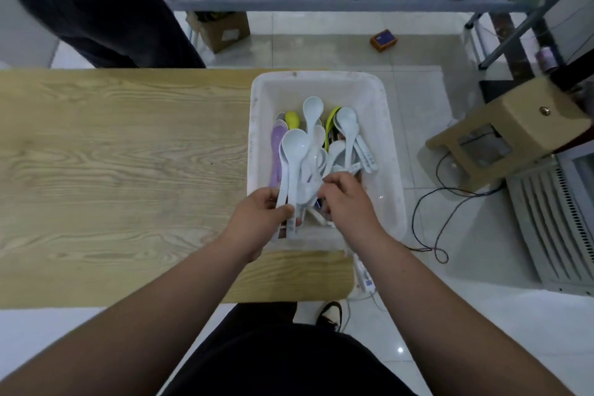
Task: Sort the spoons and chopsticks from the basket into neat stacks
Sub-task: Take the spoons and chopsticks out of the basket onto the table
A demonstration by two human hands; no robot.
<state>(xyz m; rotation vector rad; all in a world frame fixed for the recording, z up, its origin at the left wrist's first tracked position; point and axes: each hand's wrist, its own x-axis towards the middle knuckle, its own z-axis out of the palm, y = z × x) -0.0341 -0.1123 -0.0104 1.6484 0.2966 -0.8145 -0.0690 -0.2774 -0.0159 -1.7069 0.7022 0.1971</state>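
Both hands are working at the near end of the basket (257, 125), which is sitting on the table (128, 154).

Both forearms are reaching forward into the basket. The left hand (262, 212) is curling its fingers round the handles of a bundle of white spoons (294, 145), bowls pointing toward the basket's far wall. The right hand (347, 202), just beside it, is arching knuckles-up with fingers bent down among the handles; whether it is gripping anything cannot be told. A purple spoon (276, 151) and a yellow spoon (292, 119) are lying by the basket's left wall. Dark pieces beneath the spoons are too covered to identify.
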